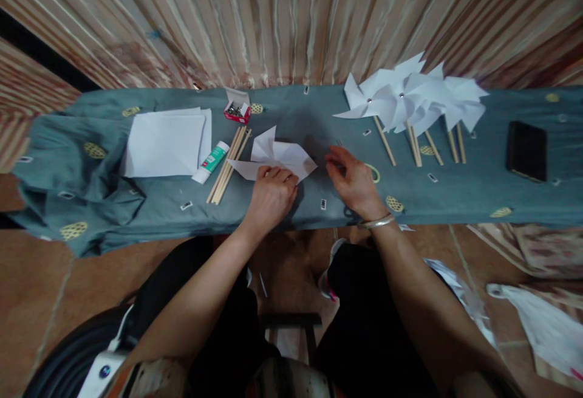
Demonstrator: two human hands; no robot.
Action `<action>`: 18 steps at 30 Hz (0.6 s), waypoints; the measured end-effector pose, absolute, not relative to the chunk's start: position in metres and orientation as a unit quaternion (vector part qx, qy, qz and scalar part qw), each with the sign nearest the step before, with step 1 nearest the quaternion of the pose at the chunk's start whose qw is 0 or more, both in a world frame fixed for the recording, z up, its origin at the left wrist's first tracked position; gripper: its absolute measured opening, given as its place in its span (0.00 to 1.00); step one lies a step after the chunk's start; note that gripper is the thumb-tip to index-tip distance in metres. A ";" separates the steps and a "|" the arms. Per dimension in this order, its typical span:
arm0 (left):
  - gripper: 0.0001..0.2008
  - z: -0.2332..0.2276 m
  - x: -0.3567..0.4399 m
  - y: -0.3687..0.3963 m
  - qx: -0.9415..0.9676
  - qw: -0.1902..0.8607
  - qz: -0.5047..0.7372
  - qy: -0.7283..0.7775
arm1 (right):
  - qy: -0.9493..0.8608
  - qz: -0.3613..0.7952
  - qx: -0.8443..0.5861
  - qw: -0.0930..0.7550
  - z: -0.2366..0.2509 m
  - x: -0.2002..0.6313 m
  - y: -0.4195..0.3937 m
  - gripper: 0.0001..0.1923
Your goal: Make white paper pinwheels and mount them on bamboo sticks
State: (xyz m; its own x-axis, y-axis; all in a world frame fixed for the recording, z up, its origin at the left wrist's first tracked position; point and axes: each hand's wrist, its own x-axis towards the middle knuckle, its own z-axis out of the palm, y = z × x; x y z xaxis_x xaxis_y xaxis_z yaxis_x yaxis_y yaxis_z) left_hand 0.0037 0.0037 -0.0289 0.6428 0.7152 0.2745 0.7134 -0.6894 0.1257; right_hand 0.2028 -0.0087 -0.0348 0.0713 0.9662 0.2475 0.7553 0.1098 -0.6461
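My left hand [273, 196] is closed on the near edge of a white paper pinwheel [291, 156], whose blades are folded in and which has no stick that I can see. To its right, my right hand [355, 182] hovers over the cloth, fingers apart, holding nothing visible. Partly under that hand lie scissors, of which a yellow-green handle loop [373, 172] shows. Several wooden sticks [230, 166] lie left of the pinwheel, with a glue stick [211, 162] beside them. Behind the sticks, a small red box [237, 112] stands open with metal pins inside.
A stack of white paper [164, 144] lies at the left. Finished pinwheels on sticks [412, 95] overlap at the back right. A black phone-like object [527, 150] rests farther right. The green cloth [473, 197] covers the narrow table, against a striped curtain [291, 21].
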 end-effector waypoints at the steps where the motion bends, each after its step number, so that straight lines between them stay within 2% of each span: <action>1: 0.11 -0.029 0.004 0.003 0.907 -0.002 0.152 0.393 | -0.665 0.156 -0.648 0.337 -0.035 0.204 -0.009 0.22; 12: 0.11 -0.026 0.005 0.002 0.907 -0.008 0.142 0.397 | -0.681 0.123 -0.643 0.328 -0.023 0.206 -0.021 0.21; 18: 0.13 -0.026 -0.002 -0.013 0.921 0.005 0.173 0.349 | -0.763 0.125 -0.566 0.287 -0.021 0.208 -0.042 0.25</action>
